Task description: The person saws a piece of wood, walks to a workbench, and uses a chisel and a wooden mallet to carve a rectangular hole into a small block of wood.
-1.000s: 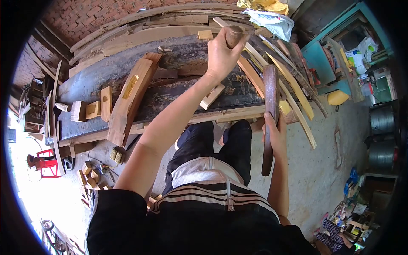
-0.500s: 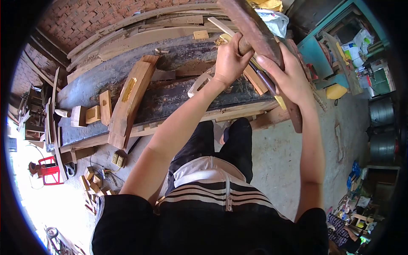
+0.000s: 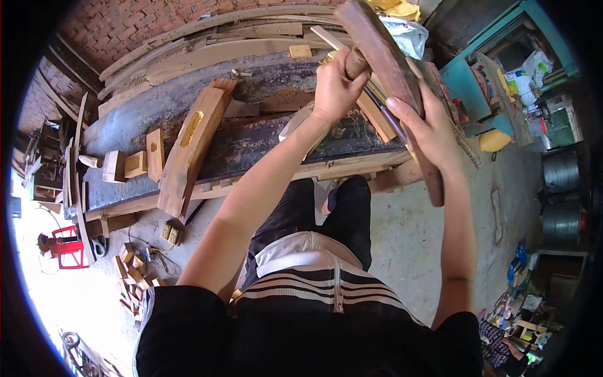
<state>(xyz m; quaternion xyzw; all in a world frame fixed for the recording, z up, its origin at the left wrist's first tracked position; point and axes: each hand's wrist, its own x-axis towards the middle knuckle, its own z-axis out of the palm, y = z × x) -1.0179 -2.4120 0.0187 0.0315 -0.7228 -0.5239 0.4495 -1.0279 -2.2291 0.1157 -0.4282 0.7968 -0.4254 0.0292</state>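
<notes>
A long, dark brown wooden bar (image 3: 392, 60) slants across the upper middle of the view, above the workbench. My right hand (image 3: 427, 122) grips it from the right, thumb across its face and fingers behind. Against its left side, my left hand (image 3: 338, 88) is closed around a short round wooden piece (image 3: 356, 63) like a handle; where this meets the bar is partly hidden. Beneath the bar lie a slim dark tool handle (image 3: 386, 112) and a light wooden strip (image 3: 375, 119). A pale wooden block (image 3: 294, 124) rests on the bench beside my left wrist.
The dark bench (image 3: 251, 141) carries a large mortised timber (image 3: 196, 141) and several small blocks (image 3: 136, 165). Long boards (image 3: 220, 53) are stacked along the brick wall. Below are offcuts (image 3: 132, 273) and a red stool (image 3: 71, 252). Metal drums (image 3: 561, 173) stand right; another person (image 3: 499, 345) is at lower right.
The brown bar has shifted slightly right and down, with my right hand still on it. My left hand stays closed on the round piece, a little lower.
</notes>
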